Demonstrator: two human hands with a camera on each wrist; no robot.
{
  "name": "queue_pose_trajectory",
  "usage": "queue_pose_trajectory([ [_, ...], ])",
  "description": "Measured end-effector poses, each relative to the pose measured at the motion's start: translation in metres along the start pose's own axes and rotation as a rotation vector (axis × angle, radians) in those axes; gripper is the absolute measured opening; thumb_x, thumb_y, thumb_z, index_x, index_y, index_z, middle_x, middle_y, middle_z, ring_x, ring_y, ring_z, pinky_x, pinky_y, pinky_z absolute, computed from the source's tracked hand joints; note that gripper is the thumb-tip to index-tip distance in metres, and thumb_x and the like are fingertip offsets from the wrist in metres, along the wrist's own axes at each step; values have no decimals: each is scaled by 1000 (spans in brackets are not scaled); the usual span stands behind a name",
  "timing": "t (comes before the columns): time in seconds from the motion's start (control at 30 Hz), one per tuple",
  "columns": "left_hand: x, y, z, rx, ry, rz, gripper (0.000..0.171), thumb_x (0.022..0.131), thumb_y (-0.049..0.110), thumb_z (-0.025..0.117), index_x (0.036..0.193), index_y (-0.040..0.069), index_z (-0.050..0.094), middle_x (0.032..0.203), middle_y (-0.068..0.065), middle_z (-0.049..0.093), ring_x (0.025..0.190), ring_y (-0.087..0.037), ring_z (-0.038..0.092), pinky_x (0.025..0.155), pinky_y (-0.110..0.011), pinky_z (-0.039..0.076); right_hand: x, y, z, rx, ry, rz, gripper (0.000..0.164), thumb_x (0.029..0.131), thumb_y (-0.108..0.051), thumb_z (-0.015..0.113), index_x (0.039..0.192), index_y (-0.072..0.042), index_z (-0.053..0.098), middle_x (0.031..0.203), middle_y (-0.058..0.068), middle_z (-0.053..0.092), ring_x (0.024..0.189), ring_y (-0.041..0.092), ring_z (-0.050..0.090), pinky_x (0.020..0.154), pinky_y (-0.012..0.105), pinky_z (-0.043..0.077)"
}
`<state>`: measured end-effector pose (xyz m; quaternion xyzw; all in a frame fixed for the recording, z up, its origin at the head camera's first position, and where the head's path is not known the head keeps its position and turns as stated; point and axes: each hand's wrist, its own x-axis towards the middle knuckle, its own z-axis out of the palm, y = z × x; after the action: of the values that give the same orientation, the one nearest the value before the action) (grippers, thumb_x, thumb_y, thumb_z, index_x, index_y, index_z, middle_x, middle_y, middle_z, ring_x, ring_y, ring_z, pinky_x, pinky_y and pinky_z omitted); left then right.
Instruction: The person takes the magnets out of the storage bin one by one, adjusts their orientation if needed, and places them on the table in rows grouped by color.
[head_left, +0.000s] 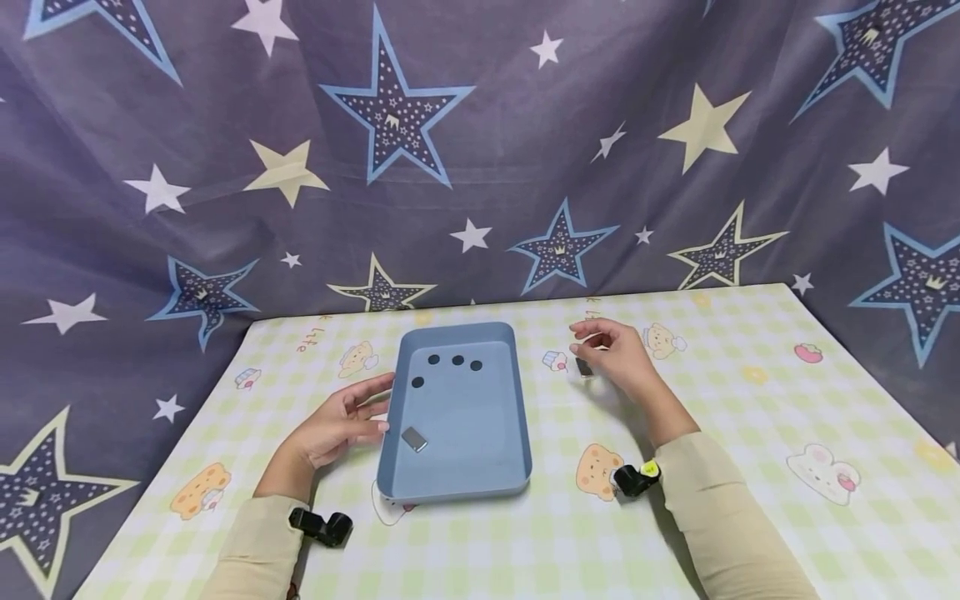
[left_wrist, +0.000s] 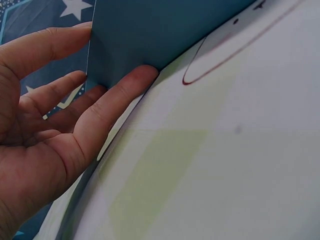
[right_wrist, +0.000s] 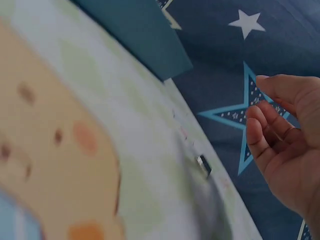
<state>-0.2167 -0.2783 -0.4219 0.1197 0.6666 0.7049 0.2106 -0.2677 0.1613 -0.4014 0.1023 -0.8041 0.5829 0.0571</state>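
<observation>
A blue rectangular tray (head_left: 465,462) sits on the table. Against its left side rests my left hand (head_left: 341,421), fingers extended and spread. The left wrist view shows the fingertips of that hand (left_wrist: 60,120) right at the tray's outer wall (left_wrist: 135,40). Inside the tray lie several small black discs (head_left: 457,360) and a flat grey rectangular piece (head_left: 414,439) with a shiny edge. To the right of the tray, my right hand (head_left: 617,354) hovers with loosely bent fingers. Below it, a small dark rectangular piece (right_wrist: 204,165) with a shiny edge lies on the table, apart from the fingers.
A green-and-white checked tablecloth (head_left: 720,533) with cartoon prints covers the table. Behind the table's far edge hangs a dark curtain (head_left: 480,167) patterned with stars. Each wrist wears a small black camera, the left one (head_left: 322,527) near the tray's front corner.
</observation>
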Motion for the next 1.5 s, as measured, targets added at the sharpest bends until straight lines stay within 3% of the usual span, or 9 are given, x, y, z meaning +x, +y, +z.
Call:
queue_pose_trajectory([
  [0.37, 1, 0, 0, 6, 3, 1, 83, 83, -13, 65, 153, -1, 23, 158, -21, 21, 128, -25, 50, 86, -40, 54, 9, -27, 17, 35, -80, -69, 31, 86, -4, 73, 116, 0, 67, 103, 15, 66, 87, 25, 62, 70, 24, 52],
  [0.6, 0, 1, 1, 9, 4, 2, 84, 83, -13, 65, 154, -1, 22, 158, -22, 21, 127, -23, 51, 86, -40, 54, 14, -39, 32, 36, -127, -77, 30, 86, -5, 73, 115, 0, 68, 104, 18, 67, 88, 26, 62, 70, 44, 55],
  [0.7, 0, 1, 1, 9, 5, 2, 84, 83, -13, 66, 154, -1, 22, 158, -22, 21, 127, -24, 51, 87, -40, 54, 16, -42, 39, 24, -141, -65, 29, 86, -7, 73, 115, -2, 68, 105, 19, 66, 88, 24, 62, 59, 42, 53],
  [0.8, 0, 1, 1, 9, 4, 2, 84, 83, -12, 66, 154, 0, 22, 158, -21, 21, 127, -23, 51, 87, -40, 54, 18, -45, 46, 26, -154, -56, 29, 86, -7, 73, 115, -2, 68, 109, 21, 65, 89, 25, 62, 57, 34, 50],
  [1.03, -1, 1, 2, 9, 3, 5, 84, 83, -12, 66, 154, 0, 22, 158, -22, 20, 127, -23, 51, 87, -40, 54, 21, -50, 64, 46, -179, -61, 27, 85, -2, 72, 112, 1, 69, 106, 15, 65, 92, 26, 63, 75, 31, 54],
  [1.5, 0, 1, 2, 13, 11, -3, 85, 82, -12, 67, 154, 0, 22, 158, -21, 20, 127, -24, 50, 87, -40, 54, 32, -56, 98, 25, -212, -67, 28, 84, -1, 73, 112, 1, 70, 107, 13, 69, 94, 24, 63, 81, 32, 52],
])
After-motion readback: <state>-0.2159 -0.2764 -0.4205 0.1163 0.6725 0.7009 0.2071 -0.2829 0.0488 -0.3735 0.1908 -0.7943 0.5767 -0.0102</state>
